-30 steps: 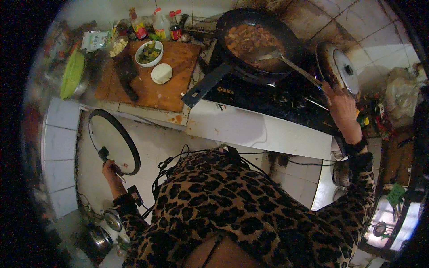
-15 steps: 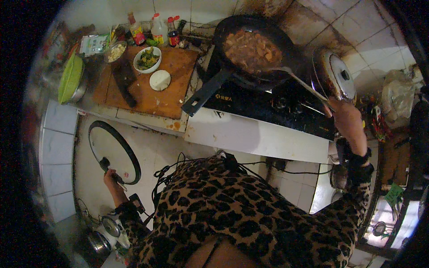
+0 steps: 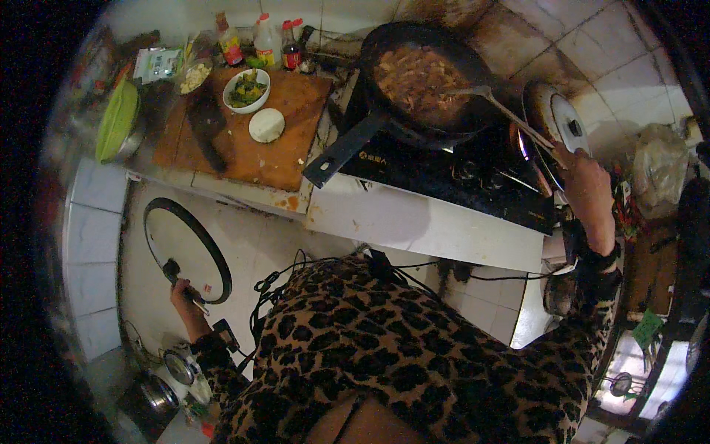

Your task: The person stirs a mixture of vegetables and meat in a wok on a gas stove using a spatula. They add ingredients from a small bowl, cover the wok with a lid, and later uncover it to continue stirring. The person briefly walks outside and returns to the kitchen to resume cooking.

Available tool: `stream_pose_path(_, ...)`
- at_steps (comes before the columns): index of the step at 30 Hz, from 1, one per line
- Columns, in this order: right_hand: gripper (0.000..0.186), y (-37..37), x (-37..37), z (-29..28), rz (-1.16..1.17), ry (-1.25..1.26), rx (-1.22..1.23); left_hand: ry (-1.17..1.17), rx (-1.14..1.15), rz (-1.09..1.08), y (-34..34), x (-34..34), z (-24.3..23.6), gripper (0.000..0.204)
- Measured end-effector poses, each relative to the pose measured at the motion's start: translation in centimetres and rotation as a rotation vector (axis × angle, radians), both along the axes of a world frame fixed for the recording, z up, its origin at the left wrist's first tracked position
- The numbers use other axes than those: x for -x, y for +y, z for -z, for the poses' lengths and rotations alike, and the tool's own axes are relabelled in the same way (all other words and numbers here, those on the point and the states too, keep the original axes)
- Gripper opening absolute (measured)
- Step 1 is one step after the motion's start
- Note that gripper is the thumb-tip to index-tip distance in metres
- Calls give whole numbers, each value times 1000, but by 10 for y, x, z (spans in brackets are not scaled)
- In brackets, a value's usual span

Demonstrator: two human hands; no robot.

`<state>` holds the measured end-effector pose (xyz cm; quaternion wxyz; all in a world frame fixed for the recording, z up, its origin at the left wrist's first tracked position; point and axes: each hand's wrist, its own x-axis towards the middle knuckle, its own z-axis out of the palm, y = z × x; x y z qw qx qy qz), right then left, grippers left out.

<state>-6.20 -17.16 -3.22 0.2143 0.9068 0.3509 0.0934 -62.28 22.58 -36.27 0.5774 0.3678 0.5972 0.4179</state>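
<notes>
At the lower left, my left hand [image 3: 180, 294] is closed round the knob of a glass lid with a black rim [image 3: 220, 255], which hangs tilted over the floor. My right hand [image 3: 592, 191] grips the end of a long-handled spatula [image 3: 514, 120]. Its blade reaches into the right side of a black frying pan [image 3: 484, 85] and partly touches the chopped brown food [image 3: 414, 78]. The pan sits on the stove [image 3: 436, 177] with its long handle [image 3: 344, 154] pointing toward the near left.
Left of the stove, a wooden cutting board [image 3: 285, 166] bears a dark cleaver [image 3: 207, 133], a white bowl of greens [image 3: 248, 92] and a white round thing [image 3: 266, 126]. Behind stand sauce bottles [image 3: 267, 44]. Another lid [image 3: 568, 126] leans at the right wall. Cables [image 3: 488, 278] hang below.
My right hand has shifted slightly to the right, and the spatula blade sits a little higher in the pan. My left hand still holds the lid much as before.
</notes>
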Motion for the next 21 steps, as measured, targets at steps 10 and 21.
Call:
stream_pose_path(10,45,-1,-18,35,-46,-44,-128,61,-104,75,-22,-28,-55,14)
stream_pose_path(21,46,-11,-59,122,57,379,-666,12,-423,486,-14,-135,-190,40)
